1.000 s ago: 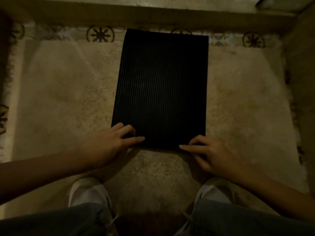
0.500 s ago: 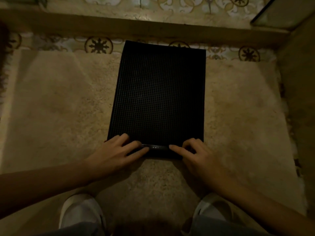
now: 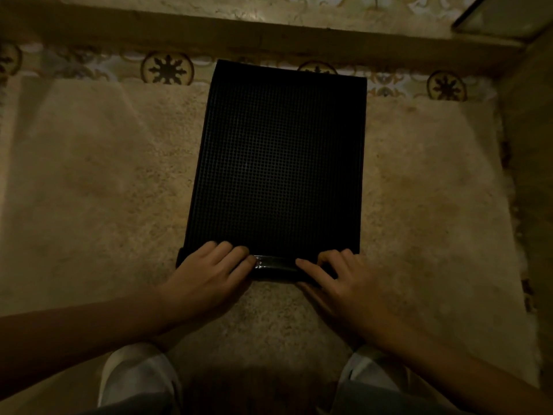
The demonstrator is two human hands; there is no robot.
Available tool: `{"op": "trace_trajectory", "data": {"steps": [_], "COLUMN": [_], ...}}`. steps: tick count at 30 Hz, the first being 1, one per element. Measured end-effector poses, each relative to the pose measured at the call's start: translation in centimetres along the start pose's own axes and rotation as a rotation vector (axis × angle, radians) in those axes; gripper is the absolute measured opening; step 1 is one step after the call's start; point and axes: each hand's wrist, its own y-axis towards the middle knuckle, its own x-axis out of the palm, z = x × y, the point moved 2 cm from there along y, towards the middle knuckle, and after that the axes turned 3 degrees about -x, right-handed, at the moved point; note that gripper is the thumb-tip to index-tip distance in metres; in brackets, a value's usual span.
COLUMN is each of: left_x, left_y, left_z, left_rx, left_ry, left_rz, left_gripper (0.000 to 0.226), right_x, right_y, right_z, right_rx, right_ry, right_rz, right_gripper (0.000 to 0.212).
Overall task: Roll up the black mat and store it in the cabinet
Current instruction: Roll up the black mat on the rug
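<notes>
A black grid-textured mat point(image 3: 278, 163) lies flat on a beige shaggy rug, its long side running away from me. Its near edge is curled over into a thin, shiny roll point(image 3: 273, 265). My left hand point(image 3: 209, 274) grips the left part of that roll, fingers over the top. My right hand point(image 3: 335, 280) holds the right part the same way. No cabinet is in view.
The beige rug point(image 3: 104, 190) covers most of the floor. Patterned tiles point(image 3: 167, 68) and a raised step point(image 3: 269, 37) lie beyond the mat's far end. A wall or panel point(image 3: 529, 145) stands at the right. My two white shoes point(image 3: 137, 378) are below my hands.
Both hands lifted the mat's near edge and curled it forward into a thin roll, with fingers now on top. The camera view shifted slightly.
</notes>
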Motion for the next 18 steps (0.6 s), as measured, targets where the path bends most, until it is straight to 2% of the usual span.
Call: {"op": "trace_trajectory", "data": {"steps": [6,11,18], "left_x": [1.4,1.0,1.1], "left_y": [0.9,2.6,3.6], "left_z": [-1.2,-2.0,-2.7], "left_rx": [0.027,0.028,-0.018], "left_ry": [0.035,-0.017,-0.026], "left_rz": [-0.005,-0.026,-0.017], "left_gripper": [0.048,0.035,0.048], "right_x": [0.5,0.4,0.6], "right_y": [0.2,1.2,2.5], "right_z": [0.6,2.0,3.7], "right_rx": [0.038,-0.015,-0.113], "right_ry": [0.092,0.155,0.144], "right_rz": [0.004,0.01,-0.039], "right_gripper": [0.04,0.038,0.042]}}
